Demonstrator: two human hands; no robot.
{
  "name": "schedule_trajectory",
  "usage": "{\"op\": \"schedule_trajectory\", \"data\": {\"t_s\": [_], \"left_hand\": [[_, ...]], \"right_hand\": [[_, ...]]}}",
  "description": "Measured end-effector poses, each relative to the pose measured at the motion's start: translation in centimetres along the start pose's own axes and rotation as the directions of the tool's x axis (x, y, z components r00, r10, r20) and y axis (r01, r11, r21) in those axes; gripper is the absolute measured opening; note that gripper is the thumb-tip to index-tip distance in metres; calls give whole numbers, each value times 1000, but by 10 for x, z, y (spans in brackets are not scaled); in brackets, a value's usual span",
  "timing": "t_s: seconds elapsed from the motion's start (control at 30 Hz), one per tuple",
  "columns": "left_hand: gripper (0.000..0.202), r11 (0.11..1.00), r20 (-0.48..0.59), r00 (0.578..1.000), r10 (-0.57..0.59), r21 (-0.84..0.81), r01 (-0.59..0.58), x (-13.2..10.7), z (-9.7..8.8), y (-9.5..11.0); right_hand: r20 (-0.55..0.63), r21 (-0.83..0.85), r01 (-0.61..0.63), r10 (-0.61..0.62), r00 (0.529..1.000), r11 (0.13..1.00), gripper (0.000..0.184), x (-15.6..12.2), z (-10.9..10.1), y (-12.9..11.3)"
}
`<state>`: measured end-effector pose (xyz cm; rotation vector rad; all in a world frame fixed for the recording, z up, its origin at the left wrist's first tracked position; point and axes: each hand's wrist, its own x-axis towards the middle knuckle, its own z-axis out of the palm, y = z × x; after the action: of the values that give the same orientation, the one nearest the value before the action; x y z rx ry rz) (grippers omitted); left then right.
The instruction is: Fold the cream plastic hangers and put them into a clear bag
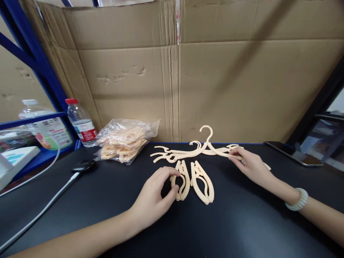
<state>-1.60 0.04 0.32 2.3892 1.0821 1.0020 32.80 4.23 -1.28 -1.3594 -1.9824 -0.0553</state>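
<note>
Tangled hooks and a one-sided pinch are the likely trouble spots

The person's right hand [248, 165] pinches one arm of an unfolded hanger [208, 142] between thumb and fingertips. The hanger lies on a pile of other unfolded hangers [223, 150] toward the far side of the black table [236, 225]. Since the hooks and arms overlap there, a pull could snag a neighbour and drag it along. The pinch is well to one side of the hook, so the far arm could dip or swing if the hanger were raised.

The left hand [154, 195] is at the left side of a folded hanger [187, 186], its thumb and forefinger curved and parted; whether the fingertips touch it, one cannot tell. A careless nudge could slide this piece into a second folded hanger [210, 184] just beside it, as little space separates them.

The unfolded hanger's long axis runs left to right across the table, its hook rising toward the cardboard [242, 79] and curling left. Both folded hangers point away from the person, narrow ends far and rounded ends near. The left one lies almost straight; the right one slants, its near end farther right.
</note>
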Motion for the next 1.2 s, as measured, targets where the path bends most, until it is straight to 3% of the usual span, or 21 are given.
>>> {"op": "schedule_trajectory", "data": {"t_s": [0.23,0.37,0.5,0.77,0.9,1.2], "left_hand": [[22,972,-124,971,-205,-140,188,6,-1,-10],[43,923,-207,922,-327,-281,264,8,3,-20],[49,870,-194,893,-406,-380,313,9,4,-21],[62,860,-167,900,-402,-406,309,10,2,-19],[65,842,-144,904,-402,-445,303,11,2,-17],[64,859,-64,954,-294,-456,234,10,1,-10]], "right_hand": [[-178,24,-28,32,983,999,26,0,-4,-9],[-188,28,5,0,982,1000,24,-2,-4,-18],[-184,25,17,-12,983,1000,22,-6,-3,-24],[-141,20,74,-70,988,997,19,-7,-3,-26],[-152,20,159,-155,976,987,15,-8,-2,-26],[-118,49,228,-221,968,973,11,-12,1,-35]]}}
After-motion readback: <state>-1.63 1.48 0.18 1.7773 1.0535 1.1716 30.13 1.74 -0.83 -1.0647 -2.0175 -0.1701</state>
